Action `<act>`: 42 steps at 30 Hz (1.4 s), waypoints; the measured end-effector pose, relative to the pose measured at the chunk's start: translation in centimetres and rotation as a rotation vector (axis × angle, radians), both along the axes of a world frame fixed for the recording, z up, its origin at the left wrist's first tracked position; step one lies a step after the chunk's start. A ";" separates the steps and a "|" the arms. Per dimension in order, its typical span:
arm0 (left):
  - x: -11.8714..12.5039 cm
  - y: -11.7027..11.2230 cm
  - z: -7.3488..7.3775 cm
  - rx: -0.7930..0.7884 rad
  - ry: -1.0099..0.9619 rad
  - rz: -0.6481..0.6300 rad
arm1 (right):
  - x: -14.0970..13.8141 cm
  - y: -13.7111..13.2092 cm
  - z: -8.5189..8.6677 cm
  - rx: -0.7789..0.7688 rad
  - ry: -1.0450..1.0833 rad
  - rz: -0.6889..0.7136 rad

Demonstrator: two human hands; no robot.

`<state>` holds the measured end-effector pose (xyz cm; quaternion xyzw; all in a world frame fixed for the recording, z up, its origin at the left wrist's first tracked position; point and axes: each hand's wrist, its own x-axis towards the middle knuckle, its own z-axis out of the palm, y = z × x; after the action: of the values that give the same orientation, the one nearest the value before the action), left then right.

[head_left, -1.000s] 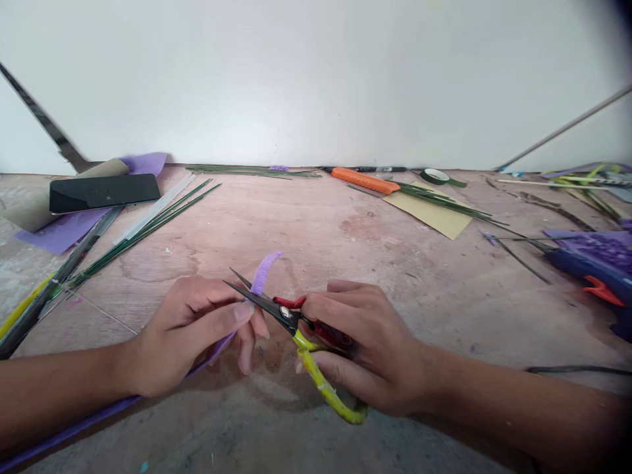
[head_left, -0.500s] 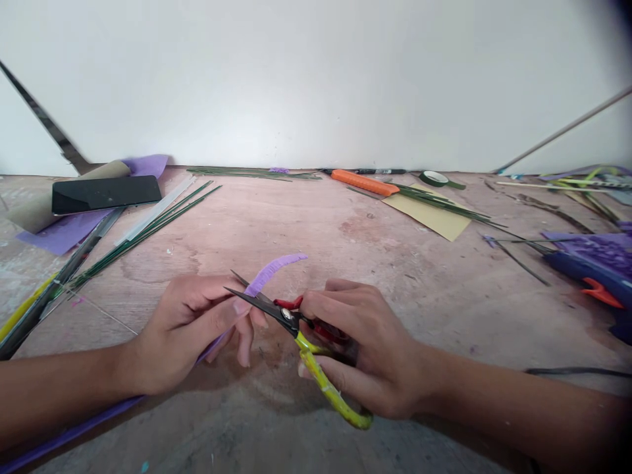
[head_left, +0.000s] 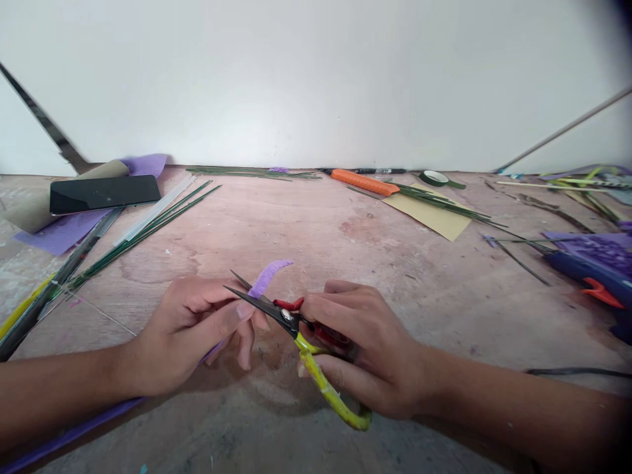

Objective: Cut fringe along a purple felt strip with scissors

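My left hand point(head_left: 197, 322) pinches a long purple paper strip point(head_left: 268, 276) between thumb and fingers. The strip's short end curls up past the fingertips, its edge finely fringed, while the rest trails under the left forearm to the lower left. In my right hand point(head_left: 363, 342) is a pair of scissors point(head_left: 286, 316) with yellow and red wrapped handles. The dark blades are parted and lie on either side of the strip, close to the left thumb. Part of the red handle is hidden by the right fingers.
Toward the left lie a phone point(head_left: 105, 194), a cardboard tube point(head_left: 29, 205) and green wires point(head_left: 143, 237). An orange utility knife point(head_left: 364, 182), yellow paper point(head_left: 447, 228) and a tape roll point(head_left: 434, 178) are at the back. A blue glue gun point(head_left: 582, 270) rests on the right.
The strip's free end stands out shorter beyond the blades and its tip sits further left. The hands and the parted scissors have barely moved.
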<state>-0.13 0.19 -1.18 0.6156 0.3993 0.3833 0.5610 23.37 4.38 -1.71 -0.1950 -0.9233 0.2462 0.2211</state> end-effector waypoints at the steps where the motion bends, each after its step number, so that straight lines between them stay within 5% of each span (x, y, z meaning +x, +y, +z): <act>1: 0.0 0.0 0.0 -0.002 0.000 0.003 | 0.0 0.0 0.0 0.002 0.004 0.004; 42: -0.2 0.0 0.0 -0.026 -0.009 -0.075 | 0.1 0.0 -0.1 -0.008 0.012 -0.001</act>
<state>-0.35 0.24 -1.19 0.6211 0.3781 0.3597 0.5847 23.45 4.43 -1.83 -0.1947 -0.9208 0.2511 0.2260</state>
